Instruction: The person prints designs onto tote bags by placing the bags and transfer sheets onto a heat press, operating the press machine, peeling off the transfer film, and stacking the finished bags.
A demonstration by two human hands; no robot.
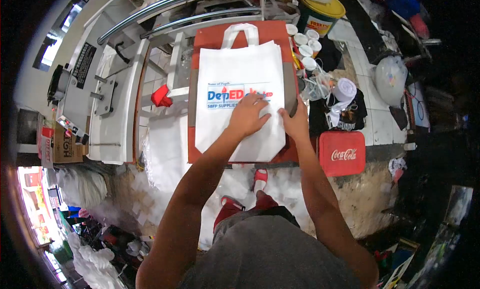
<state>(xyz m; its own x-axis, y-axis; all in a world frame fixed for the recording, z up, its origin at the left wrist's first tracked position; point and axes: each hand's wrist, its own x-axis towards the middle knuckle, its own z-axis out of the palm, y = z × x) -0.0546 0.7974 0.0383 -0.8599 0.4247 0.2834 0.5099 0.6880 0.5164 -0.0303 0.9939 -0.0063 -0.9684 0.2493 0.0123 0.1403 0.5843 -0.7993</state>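
Observation:
A white cloth tote bag (240, 134) lies flat on a reddish-brown board (212, 34), its handles toward the far end. Blue and red print with "DepED" and "SBFP SUPPLIES" crosses its middle. My left hand (248, 116) rests on the bag with fingers spread, covering part of the lettering. At the bag's right edge is my right hand (296, 121), thumb on or just above the fabric and fingers stretched along the board's side. A gap shows between that thumb and the fingers.
Right of the board stand several white tubs (306, 50), a rolled white cloth (345, 90) and a red Coca-Cola box (342, 153). A large yellow-lidded bucket (320, 14) is behind. To the left are a white machine (112, 96) and a red object (161, 96). Metal rails (185, 0) cross the far side.

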